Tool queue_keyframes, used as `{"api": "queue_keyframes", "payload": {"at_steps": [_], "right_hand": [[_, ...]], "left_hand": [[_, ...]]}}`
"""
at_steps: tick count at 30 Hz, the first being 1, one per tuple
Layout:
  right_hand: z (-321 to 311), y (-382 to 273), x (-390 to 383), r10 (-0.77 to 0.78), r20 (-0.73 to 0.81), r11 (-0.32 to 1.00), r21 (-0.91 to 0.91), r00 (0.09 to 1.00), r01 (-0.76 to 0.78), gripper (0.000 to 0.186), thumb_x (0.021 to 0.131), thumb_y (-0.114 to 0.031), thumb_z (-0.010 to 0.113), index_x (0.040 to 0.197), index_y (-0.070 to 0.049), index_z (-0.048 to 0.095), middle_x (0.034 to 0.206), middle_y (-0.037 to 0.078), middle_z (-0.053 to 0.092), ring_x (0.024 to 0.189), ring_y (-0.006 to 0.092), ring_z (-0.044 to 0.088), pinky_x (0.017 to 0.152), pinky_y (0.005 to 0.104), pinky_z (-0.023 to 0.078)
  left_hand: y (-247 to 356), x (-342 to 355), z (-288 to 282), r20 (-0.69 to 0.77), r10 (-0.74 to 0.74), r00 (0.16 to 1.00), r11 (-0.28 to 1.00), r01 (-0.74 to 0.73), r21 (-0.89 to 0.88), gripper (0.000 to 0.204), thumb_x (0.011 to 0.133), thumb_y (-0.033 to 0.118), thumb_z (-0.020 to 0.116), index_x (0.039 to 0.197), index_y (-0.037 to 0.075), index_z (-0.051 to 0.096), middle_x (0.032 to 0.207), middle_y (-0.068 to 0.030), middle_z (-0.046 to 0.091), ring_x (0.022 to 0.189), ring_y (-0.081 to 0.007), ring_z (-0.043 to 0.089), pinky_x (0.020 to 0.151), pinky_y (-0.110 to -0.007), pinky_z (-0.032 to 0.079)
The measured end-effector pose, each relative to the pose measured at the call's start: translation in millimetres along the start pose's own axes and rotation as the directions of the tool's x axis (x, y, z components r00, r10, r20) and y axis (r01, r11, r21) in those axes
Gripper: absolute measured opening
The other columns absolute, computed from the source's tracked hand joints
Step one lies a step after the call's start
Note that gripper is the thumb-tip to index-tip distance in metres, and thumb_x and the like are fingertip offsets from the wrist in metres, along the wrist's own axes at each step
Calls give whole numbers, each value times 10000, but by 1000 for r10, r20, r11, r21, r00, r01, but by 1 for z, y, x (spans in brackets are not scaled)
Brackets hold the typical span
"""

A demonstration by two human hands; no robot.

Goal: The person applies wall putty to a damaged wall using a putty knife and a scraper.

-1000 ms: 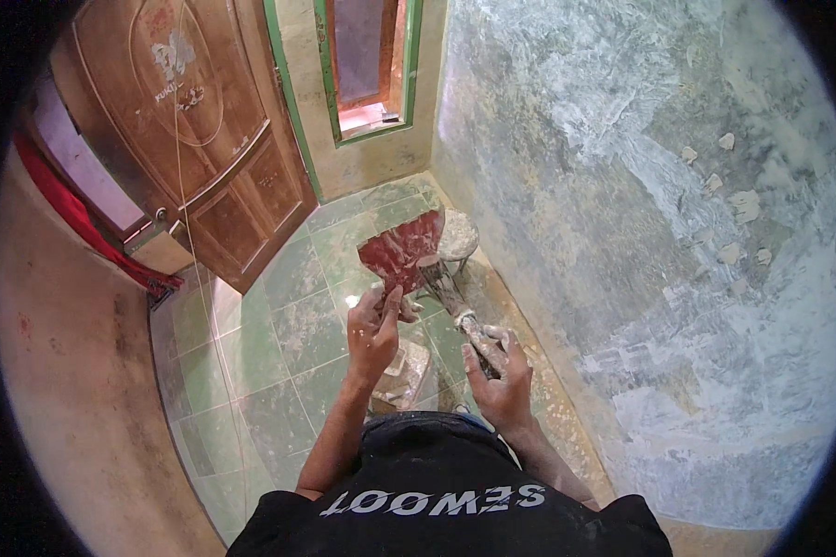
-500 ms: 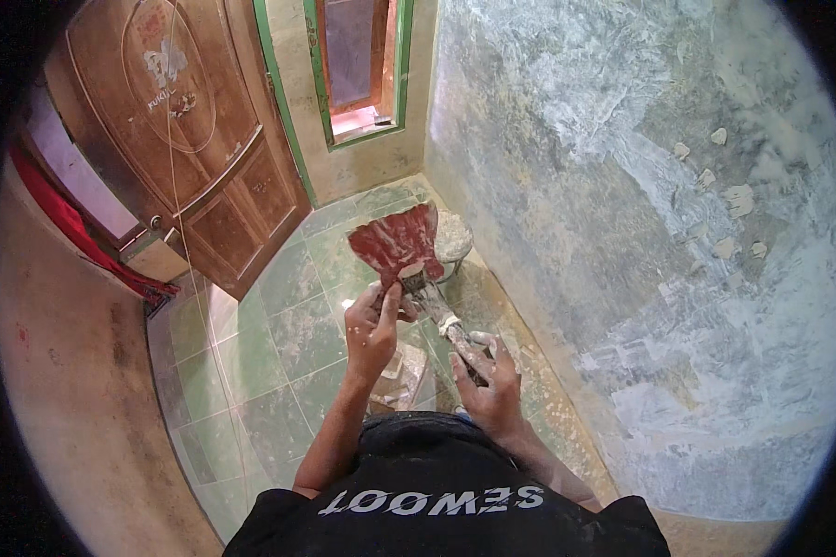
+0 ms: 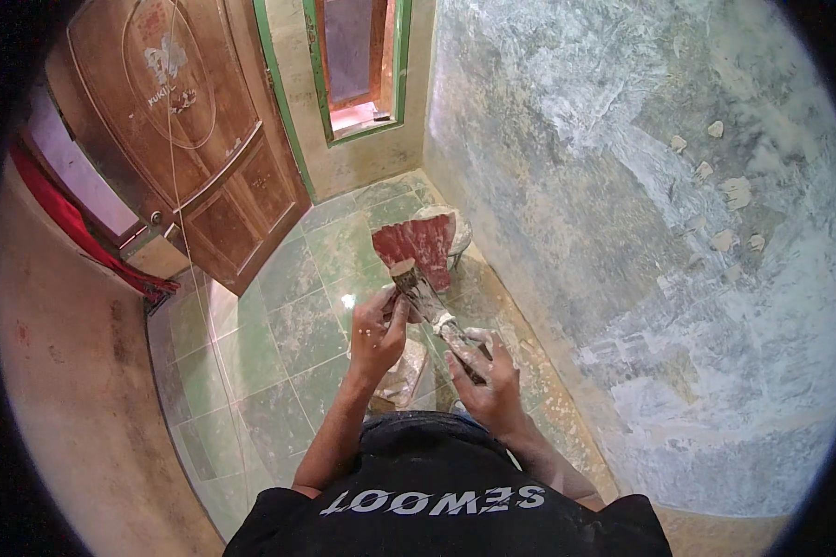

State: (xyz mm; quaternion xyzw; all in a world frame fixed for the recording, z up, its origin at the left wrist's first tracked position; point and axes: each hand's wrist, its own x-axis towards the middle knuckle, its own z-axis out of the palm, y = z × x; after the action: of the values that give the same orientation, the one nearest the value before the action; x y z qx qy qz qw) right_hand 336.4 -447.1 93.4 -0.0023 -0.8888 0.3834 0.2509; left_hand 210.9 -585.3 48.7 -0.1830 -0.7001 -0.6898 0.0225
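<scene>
A broad red-bladed scraper (image 3: 409, 243), smeared with pale putty, is held out in front of me. Its dark, putty-caked neck and handle (image 3: 427, 304) slant down to the right. My right hand (image 3: 490, 382) is closed round the lower end of the handle. The fingers of my left hand (image 3: 379, 336) are bent and pressed together at the scraper's neck, just below the blade; their tips are partly hidden. White specks dot the back of that hand. Behind the blade's right edge, a pale round container (image 3: 462, 232) on the floor is mostly covered.
A putty-stained, pale block-like thing (image 3: 407, 376) lies below my hands on the green tiled floor (image 3: 260, 343). To the right rises a grey wall (image 3: 567, 232) with whitish patches and several pale lumps. A brown wooden door (image 3: 241, 186) and a thin cable (image 3: 215, 348) are at left.
The scraper's blade has swung right and slightly down, covering more of the round container. My left hand has shifted a little right along with it; my right hand stays nearly in place.
</scene>
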Motion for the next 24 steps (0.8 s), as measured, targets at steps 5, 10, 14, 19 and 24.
{"api": "queue_keyframes", "payload": {"at_steps": [5, 10, 14, 19, 24], "right_hand": [[5, 2, 35, -79, -94, 997, -5, 992, 78, 267, 845, -77, 697, 1102, -3, 689, 1076, 194, 606, 919, 330, 651, 772, 360, 517], [-13, 2, 17, -75, -111, 997, 19, 991, 77, 265, 846, -95, 701, 1095, -6, 692, 1092, 210, 617, 971, 344, 658, 814, 374, 525], [-8, 16, -11, -2, -80, 1000, -4, 997, 2, 243, 836, -63, 712, 1067, 15, 703, 1034, 176, 646, 873, 290, 671, 723, 327, 524], [-10, 17, 30, 63, -219, 996, 76, 974, -48, 250, 875, -113, 679, 1078, 33, 679, 1049, 217, 629, 902, 333, 662, 758, 385, 521], [-33, 16, 18, 6, -294, 1000, 13, 956, -3, 218, 873, -78, 674, 1058, 37, 676, 1042, 220, 639, 903, 307, 672, 746, 371, 523]], "left_hand": [[7, -14, 5, 77, 83, 994, 983, -94, 158, 156, 951, 76, 575, 929, -67, 636, 711, -115, 686, 650, -157, 672, 597, -300, 510], [-3, -18, 2, -6, -90, 996, 995, 89, -33, 204, 983, 109, 552, 909, -62, 633, 711, -99, 679, 653, -135, 653, 613, -283, 507], [8, -12, 3, -5, -74, 997, 995, 74, -63, 199, 986, 89, 543, 901, -65, 635, 714, -95, 675, 663, -130, 651, 626, -277, 514], [16, -22, 16, 194, -23, 981, 998, 11, 62, 207, 997, 114, 544, 914, -54, 631, 757, -80, 661, 700, -147, 643, 631, -287, 518], [-2, -18, 20, 103, -148, 984, 953, 170, -253, 197, 1009, 104, 510, 955, -60, 605, 751, -76, 662, 739, -166, 674, 652, -289, 545]]}}
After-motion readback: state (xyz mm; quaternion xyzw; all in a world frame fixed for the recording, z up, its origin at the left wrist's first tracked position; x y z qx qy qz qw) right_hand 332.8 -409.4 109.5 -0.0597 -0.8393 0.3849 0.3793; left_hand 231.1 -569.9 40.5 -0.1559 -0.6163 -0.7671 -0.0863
